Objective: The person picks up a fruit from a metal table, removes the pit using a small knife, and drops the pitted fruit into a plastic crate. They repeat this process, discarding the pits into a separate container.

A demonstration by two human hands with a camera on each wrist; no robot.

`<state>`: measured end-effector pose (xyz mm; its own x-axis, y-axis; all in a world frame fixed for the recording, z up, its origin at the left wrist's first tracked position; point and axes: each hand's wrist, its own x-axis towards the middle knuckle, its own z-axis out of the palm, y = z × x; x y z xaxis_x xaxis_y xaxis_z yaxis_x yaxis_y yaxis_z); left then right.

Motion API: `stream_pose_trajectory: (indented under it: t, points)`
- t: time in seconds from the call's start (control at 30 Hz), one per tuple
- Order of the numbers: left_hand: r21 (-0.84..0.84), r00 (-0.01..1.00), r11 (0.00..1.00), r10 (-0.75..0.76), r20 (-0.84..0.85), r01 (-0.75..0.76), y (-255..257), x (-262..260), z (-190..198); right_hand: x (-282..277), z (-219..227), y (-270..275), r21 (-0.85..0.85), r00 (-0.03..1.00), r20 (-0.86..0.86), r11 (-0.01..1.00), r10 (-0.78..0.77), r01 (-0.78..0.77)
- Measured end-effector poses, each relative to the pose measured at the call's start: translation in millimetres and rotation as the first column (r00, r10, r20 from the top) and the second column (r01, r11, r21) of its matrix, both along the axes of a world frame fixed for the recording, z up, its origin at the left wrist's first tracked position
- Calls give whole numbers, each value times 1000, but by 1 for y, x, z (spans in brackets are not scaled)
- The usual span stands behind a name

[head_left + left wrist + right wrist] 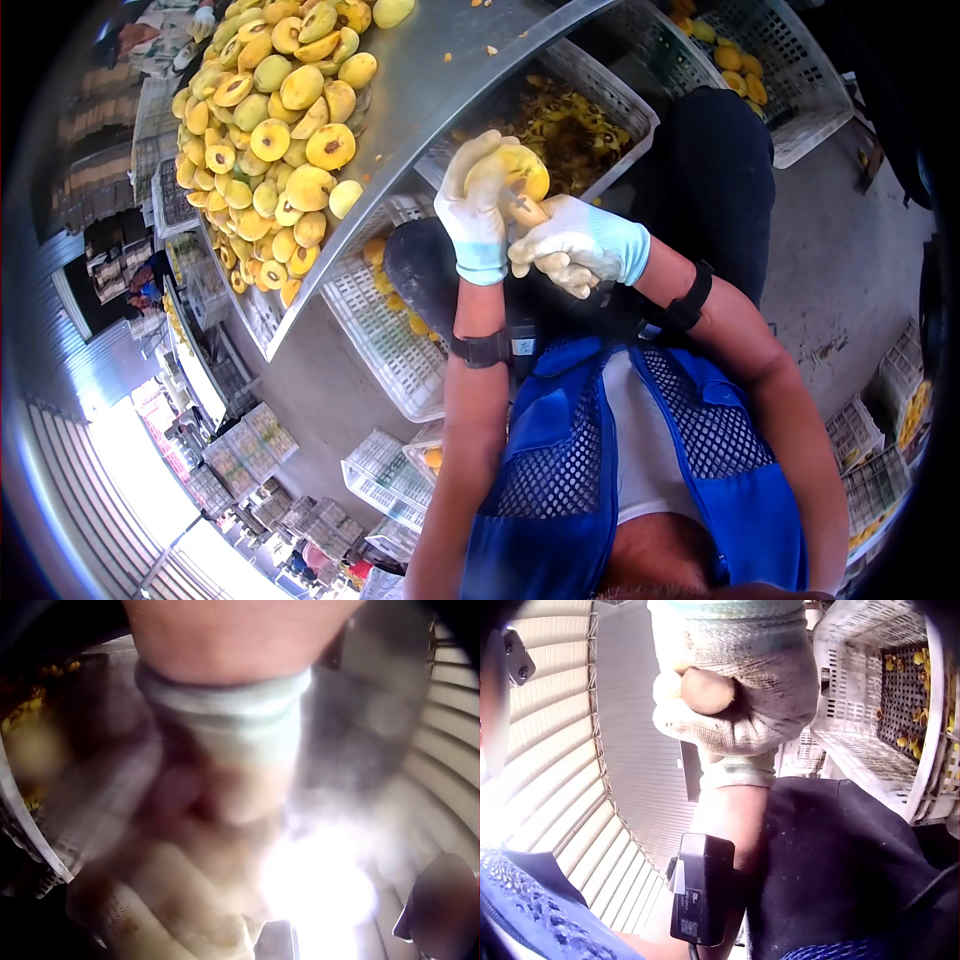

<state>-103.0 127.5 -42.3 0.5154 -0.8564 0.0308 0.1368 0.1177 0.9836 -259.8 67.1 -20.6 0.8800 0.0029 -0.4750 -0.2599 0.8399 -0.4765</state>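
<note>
My gloved left hand (473, 205) grips a yellow peach (528, 172), its fingers curled over the far side. Close against it on the right, my gloved right hand (582, 242) holds a small tool by a tan handle (527, 210). The rounded handle end (707, 691) pokes out of the fist in the right wrist view; the tool's working end is hidden. Both white gloves have light blue cuffs. In the left wrist view the left glove (195, 877) is blurred and the peach is out of sight.
Halved yellow peaches (270, 140) are heaped on a metal table (430, 90) at the upper left. Under its edge, a white crate (640, 110) holds peelings. Another crate with peaches (810, 90) stands upper right, and a white crate (390, 340) sits beside my left knee.
</note>
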Motion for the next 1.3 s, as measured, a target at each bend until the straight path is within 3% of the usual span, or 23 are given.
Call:
stream_pose_trajectory:
  t: [0.13, 0.17, 0.23, 0.27, 0.3, 0.33, 0.37, 0.43, 0.53, 0.57, 0.63, 0.7, 0.8, 0.9, 0.93, 1.03, 1.23, 1.3]
  points:
    - [-104, 992, 994, 19, -121, -32, 1, -5, -7, -1, -2, 1, 25, 999, 37, 1000, 0, -1]
    - [-116, 937, 993, -29, -348, -13, 2, 0, -21, -1, 0, 0, 23, 995, 98, 1000, -9, 7]
    - [-127, 724, 992, -82, -685, -7, 5, 7, -52, -3, 6, -4, 19, 976, 218, 1000, -23, 19]
    - [-101, 835, 995, -39, -549, -20, 11, 0, -59, -3, -4, -5, 35, 966, 236, 995, -103, 97]
    - [-48, 972, 998, 36, -234, -48, 12, -9, -50, -5, 3, -10, 43, 962, 221, 987, -158, 153]
    - [-30, 995, 994, 101, -22, -102, 12, -12, -41, -5, 8, -12, 12, 971, 212, 994, -107, 107]
    - [-3, 889, 995, 92, -449, -104, 17, -6, -39, -7, 10, -10, -16, 979, 198, 998, -57, 61]
    - [10, 955, 961, 275, -110, -276, 15, -3, 5, -7, 8, -9, -52, 983, 167, 995, -75, 85]
    - [-58, 943, 945, 326, 65, -322, 40, 44, 36, -5, 8, -10, -107, 986, 120, 986, -117, 130]
    - [-71, 929, 940, 340, 148, -333, 53, 59, 47, -6, 13, -12, -123, 985, 115, 982, -130, 144]
    - [61, 800, 917, 309, 515, -394, 78, 79, 83, -5, 13, -12, -181, 991, 67, 975, -117, 127]
    - [287, 556, 854, 3, 831, -434, 114, 139, 78, -3, 12, -11, -220, 992, 21, 967, -123, 125]
    - [387, 479, 726, -91, 873, -568, 126, 168, 72, 0, 12, -8, -255, 991, 19, 958, -134, 134]
    - [452, 355, 545, -280, 892, -706, 94, 180, 68, 5, 12, -8, -285, 995, -7, 954, -102, 96]
    - [459, 384, 544, -254, 888, -703, 81, 188, 64, 6, 12, -7, -293, 995, -10, 951, -102, 94]
    - [623, 448, 174, -553, 702, -762, 31, 204, 58, 8, 8, -5, -308, 995, -10, 947, -100, 92]
    - [665, 414, 199, -646, 642, -720, 15, 228, 39, 13, 5, -4, -346, 995, -29, 935, -95, 79]
    - [628, 447, 350, -473, 759, -695, 30, 226, 39, 13, 4, -2, -345, 995, -13, 935, -95, 85]
